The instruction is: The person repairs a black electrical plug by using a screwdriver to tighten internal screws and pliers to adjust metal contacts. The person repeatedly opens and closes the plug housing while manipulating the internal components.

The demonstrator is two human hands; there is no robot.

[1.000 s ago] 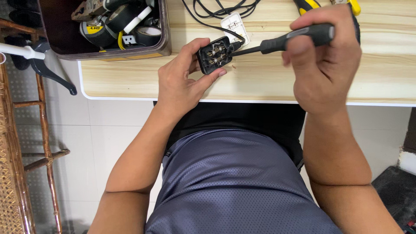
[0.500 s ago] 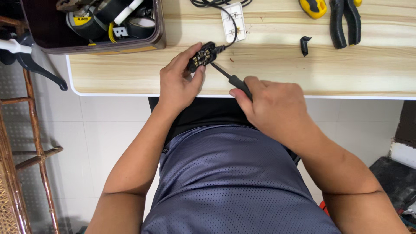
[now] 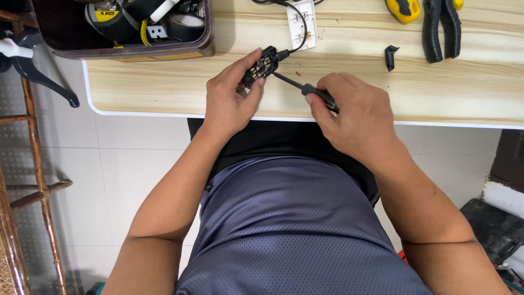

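Note:
My left hand (image 3: 232, 98) grips an opened black plug (image 3: 261, 65) with metal contacts showing, held just above the wooden table (image 3: 164, 90). A black cable runs from the plug toward a white plug cover (image 3: 302, 24) lying farther back. My right hand (image 3: 355, 117) is closed around the black handle of a screwdriver (image 3: 319, 95). Its thin shaft points up and left, with the tip at the plug's open face.
A dark box (image 3: 131, 52) with tape rolls and tools sits at the table's back left. Black-handled pliers (image 3: 442, 30), a yellow-handled tool (image 3: 403, 8) and a small black piece (image 3: 390, 56) lie at the back right. A wooden rattan chair frame (image 3: 33, 180) stands at the left.
My right hand has dropped from above the table to the near edge, turning the screwdriver so it points up into the plug. The left hand tilted the plug and shifted slightly.

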